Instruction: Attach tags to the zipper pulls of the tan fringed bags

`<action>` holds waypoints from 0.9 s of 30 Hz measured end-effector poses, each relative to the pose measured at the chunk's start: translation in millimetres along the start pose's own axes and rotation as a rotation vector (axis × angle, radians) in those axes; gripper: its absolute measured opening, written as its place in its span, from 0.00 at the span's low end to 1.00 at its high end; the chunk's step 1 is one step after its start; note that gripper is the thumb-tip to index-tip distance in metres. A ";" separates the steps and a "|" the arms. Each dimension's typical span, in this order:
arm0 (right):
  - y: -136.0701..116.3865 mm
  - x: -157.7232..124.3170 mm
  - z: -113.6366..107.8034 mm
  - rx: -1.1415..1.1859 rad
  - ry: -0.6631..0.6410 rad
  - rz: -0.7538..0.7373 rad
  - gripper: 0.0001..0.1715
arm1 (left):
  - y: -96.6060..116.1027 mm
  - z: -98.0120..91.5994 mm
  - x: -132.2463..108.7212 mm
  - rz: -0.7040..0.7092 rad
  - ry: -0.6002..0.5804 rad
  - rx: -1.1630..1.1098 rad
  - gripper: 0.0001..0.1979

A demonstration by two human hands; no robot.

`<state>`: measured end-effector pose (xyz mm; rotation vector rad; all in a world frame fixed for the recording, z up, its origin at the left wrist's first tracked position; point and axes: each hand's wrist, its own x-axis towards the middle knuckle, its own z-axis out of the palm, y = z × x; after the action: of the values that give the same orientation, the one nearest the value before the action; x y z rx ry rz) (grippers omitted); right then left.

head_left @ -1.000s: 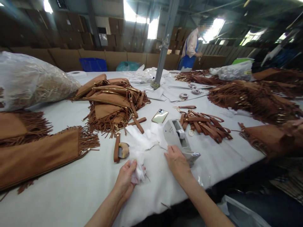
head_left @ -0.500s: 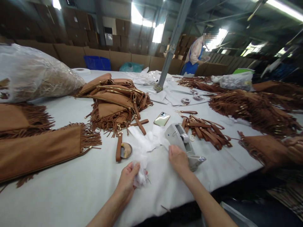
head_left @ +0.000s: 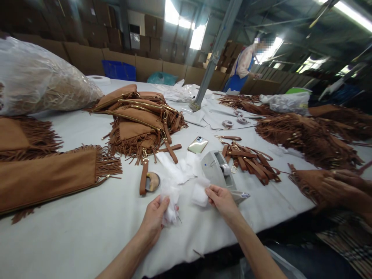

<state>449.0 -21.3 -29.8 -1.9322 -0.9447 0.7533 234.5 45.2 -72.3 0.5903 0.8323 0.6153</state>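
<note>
Tugging could tear the flimsy white slip (head_left: 199,195) the right hand (head_left: 222,200) pinches — left hand (head_left: 155,217) clutching a similar wad (head_left: 171,212) near the bench's (head_left: 95,228) front edge.

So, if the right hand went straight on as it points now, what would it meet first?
Beyond the white piece it holds, the right hand would probably meet the loose white sheets first, though depth is unclear.

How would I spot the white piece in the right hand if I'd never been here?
On the white table, find the boxy grey tape dispenser near the middle. On its near left side, the right hand pinches a thin white piece. Unlike the crumpled white bunch in the left hand, it looks flat.
</note>
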 end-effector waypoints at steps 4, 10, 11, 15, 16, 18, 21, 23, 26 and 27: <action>-4.4 -5.5 -1.2 -0.108 0.167 -0.064 0.17 | 0.3 2.6 0.2 0.012 0.014 -0.006 0.21; 9.7 -22.2 13.5 -0.671 0.167 -0.681 0.17 | 2.7 0.6 -7.5 0.070 0.103 -0.109 0.21; 16.6 -24.0 18.1 -0.715 0.118 -0.740 0.18 | 2.9 -2.1 -10.5 0.075 0.120 -0.114 0.21; 39.9 -30.7 28.9 -0.697 0.066 -0.730 0.21 | 3.1 -14.2 -23.5 0.074 0.158 -0.104 0.21; 42.8 -32.5 28.6 -0.667 0.078 -0.699 0.23 | 3.0 -16.3 -25.8 0.070 0.162 -0.107 0.21; 44.1 -35.4 25.4 -0.598 0.106 -0.630 0.25 | 2.7 -18.5 -28.2 0.060 0.161 -0.113 0.21; 36.9 -35.7 20.5 -0.511 0.173 -0.433 0.22 | 2.3 -17.8 -28.1 0.061 0.141 -0.109 0.20; 28.9 -32.2 21.5 -0.495 0.223 -0.281 0.19 | 2.1 -16.7 -27.3 0.061 0.130 -0.101 0.19; 18.0 -25.4 30.9 -0.578 0.242 -0.150 0.20 | 1.6 -16.6 -26.4 0.045 0.135 -0.087 0.19; 15.7 -24.1 35.1 -0.611 0.238 -0.131 0.19 | 1.3 -17.0 -26.2 0.037 0.138 -0.081 0.20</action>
<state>414.0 -32.4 -56.4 -2.3802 -1.2294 0.1483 206.7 31.7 -67.7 0.4945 0.9229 0.7261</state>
